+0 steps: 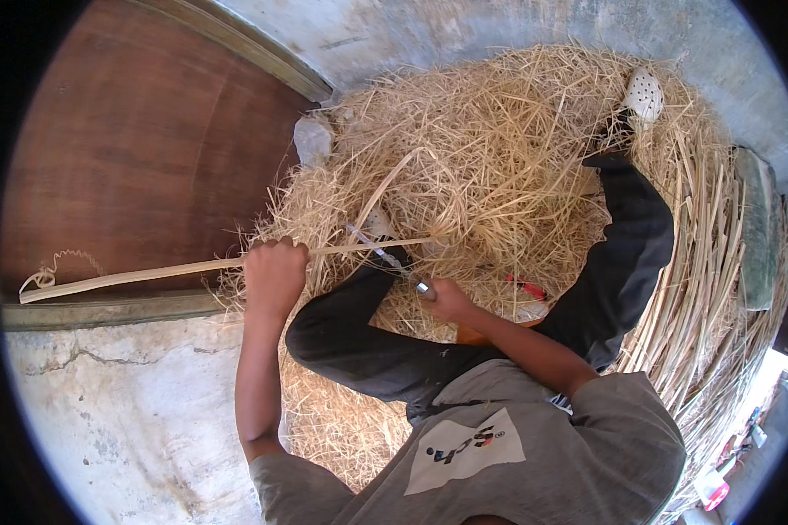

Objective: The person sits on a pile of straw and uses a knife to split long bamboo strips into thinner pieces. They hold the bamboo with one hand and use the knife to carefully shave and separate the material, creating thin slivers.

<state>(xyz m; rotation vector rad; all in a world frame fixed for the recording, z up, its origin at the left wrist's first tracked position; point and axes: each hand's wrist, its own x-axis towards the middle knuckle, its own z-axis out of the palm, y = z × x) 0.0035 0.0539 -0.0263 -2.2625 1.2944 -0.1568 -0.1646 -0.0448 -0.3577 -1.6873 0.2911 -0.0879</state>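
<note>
My left hand (276, 273) is closed in a fist around a long, pale split strip (140, 275), which looks like bamboo. The strip runs from the brown door on the left to above the shavings, and a thin curl (40, 278) hangs at its left end. In my right hand (451, 302) is a knife (389, 258), gripped by its handle with a metal collar. Its blade points up and left and crosses the strip near my bent left leg. Whether the edge touches the strip I cannot tell. A red-handled tool (527, 287) lies partly hidden in the shavings between my legs.
A deep heap of pale shavings (499, 149) spreads around my legs to the wall (534, 26). Long split strips (687, 271) are stacked on the right, beside a green-grey slab-like object (756, 227). A brown door (149, 140) and a whitish lump (313, 140) are at the left.
</note>
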